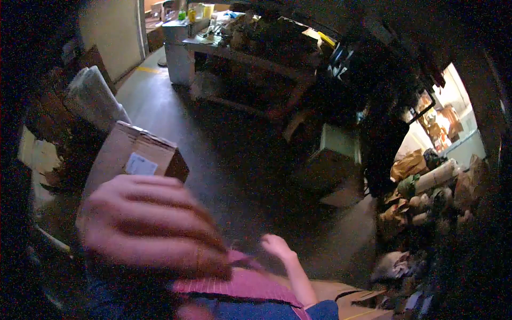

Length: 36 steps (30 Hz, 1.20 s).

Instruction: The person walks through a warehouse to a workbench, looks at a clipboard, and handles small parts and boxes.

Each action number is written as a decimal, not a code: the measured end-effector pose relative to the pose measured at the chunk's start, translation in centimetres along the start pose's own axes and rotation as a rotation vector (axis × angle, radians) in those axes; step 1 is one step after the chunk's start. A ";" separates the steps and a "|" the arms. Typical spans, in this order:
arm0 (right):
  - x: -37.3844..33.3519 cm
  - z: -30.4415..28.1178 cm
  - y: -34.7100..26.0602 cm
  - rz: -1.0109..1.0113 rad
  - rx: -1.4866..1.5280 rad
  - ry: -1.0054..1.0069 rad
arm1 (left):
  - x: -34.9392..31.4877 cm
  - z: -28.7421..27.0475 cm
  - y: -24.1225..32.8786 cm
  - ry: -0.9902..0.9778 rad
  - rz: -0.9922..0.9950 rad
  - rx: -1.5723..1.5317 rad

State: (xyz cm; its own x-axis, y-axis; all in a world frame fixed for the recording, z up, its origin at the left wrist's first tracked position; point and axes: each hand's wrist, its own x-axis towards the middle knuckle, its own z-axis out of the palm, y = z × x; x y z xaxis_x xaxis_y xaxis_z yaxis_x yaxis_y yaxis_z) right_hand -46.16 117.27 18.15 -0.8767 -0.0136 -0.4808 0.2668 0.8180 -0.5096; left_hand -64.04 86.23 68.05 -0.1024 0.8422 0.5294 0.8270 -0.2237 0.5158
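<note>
My left hand (152,224) looms large and blurred close up at the left. Its fingers lie together and are bent, and the palm side is hidden; I cannot make out anything in its grip. Just behind it stands a brown cardboard box (114,154) with a white label on its side. Lower down, near the front of my pink garment (250,285), is my right hand (276,245), small and curled closed. Whether something is inside its fingers does not show.
A workbench (240,56) piled with things stands at the far side. A roll of clear wrapping (96,93) leans at the left. At the right, a heap of bags and crumpled paper (421,197) lies beside a pale box (338,144). The grey floor (154,104) runs between, mostly in shadow.
</note>
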 end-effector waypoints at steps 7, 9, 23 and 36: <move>13.7 -15.1 0.8 -0.100 0.055 -0.039 | 4.5 -4.0 -10.5 -0.153 0.174 0.090; 18.5 -17.6 0.4 -0.180 0.079 -0.124 | 4.8 -5.4 -14.7 -0.147 0.174 0.113; 51.8 -26.3 0.4 -0.177 0.019 -0.441 | 7.2 -21.1 -41.5 -0.070 -0.017 0.342; 93.8 -41.5 -18.0 -0.421 -0.358 -0.512 | 1.4 -34.9 -64.6 -0.034 -0.558 0.010</move>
State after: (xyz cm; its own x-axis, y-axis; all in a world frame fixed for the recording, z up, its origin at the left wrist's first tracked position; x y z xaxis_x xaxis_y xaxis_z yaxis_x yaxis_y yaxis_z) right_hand -149.82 125.13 11.82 -0.5571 -0.5603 -0.6130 -0.2725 0.8205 -0.5025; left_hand -136.92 84.72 58.93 -0.5085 0.8469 0.1554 0.6576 0.2655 0.7050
